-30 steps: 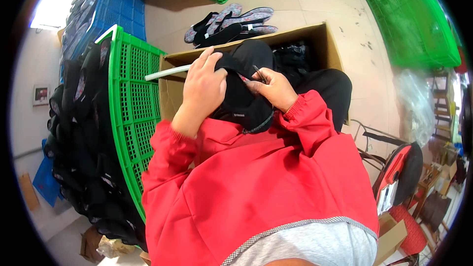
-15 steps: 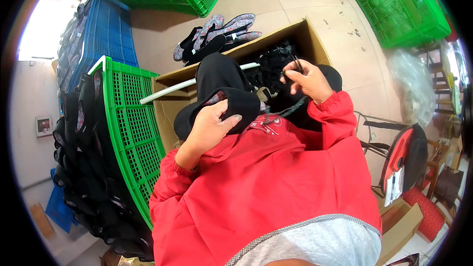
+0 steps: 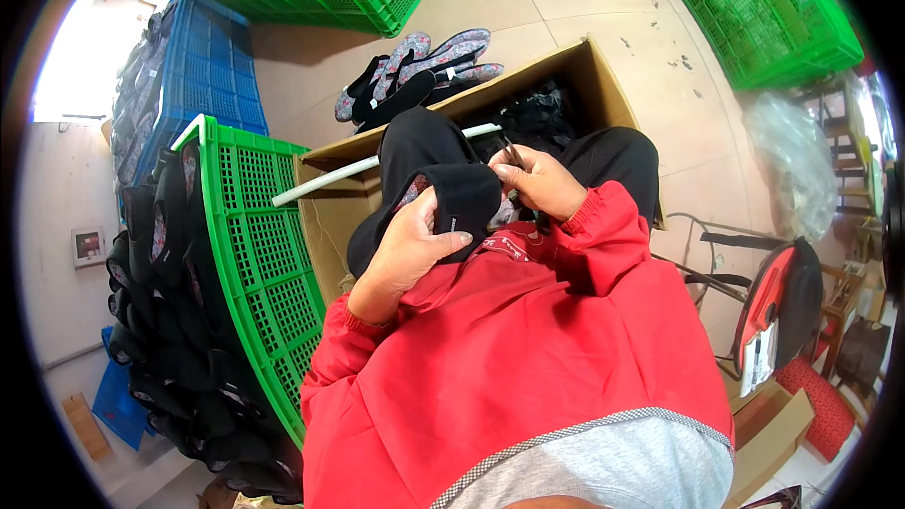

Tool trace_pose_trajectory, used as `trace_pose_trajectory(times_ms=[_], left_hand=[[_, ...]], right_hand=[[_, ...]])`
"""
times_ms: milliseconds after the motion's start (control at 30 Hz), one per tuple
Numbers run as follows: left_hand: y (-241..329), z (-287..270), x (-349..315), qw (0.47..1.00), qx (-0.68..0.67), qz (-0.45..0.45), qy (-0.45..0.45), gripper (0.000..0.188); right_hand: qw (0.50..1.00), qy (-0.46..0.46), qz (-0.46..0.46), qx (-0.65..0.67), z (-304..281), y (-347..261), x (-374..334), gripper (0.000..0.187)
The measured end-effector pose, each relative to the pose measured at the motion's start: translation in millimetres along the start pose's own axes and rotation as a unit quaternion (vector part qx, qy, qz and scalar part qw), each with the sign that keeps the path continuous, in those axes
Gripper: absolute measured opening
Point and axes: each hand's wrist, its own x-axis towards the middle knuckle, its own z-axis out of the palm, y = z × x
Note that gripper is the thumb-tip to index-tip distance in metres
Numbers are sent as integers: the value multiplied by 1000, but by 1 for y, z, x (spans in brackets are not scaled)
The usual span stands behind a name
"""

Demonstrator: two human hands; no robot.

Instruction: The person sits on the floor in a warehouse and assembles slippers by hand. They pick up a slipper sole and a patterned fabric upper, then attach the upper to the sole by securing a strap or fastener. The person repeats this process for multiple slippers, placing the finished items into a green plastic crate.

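Head view: black slipper (image 3: pixel 471 190) near ctr., lined opening (image 3: pixel 413 188) toward 9 o'clock, long axis prob. 8-to-2; L hand (image 3: pixel 405 250) pinches its edge; R hand (image 3: pixel 539 181), at 2 o'clock, pinches dark snips (image 3: pixel 512 153).

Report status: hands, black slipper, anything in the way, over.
Left hand gripping black slipper. Right hand holding dark snips beside it. Possible obstacle: white tube across cardboard box.
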Motion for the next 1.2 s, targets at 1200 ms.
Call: trace_pose_trajectory(times_ms=[1200], left_hand=[[-18, -30, 37, 917, -371, 118, 90, 75]], right_hand=[[985, 43, -165, -15, 22, 25, 7, 32]])
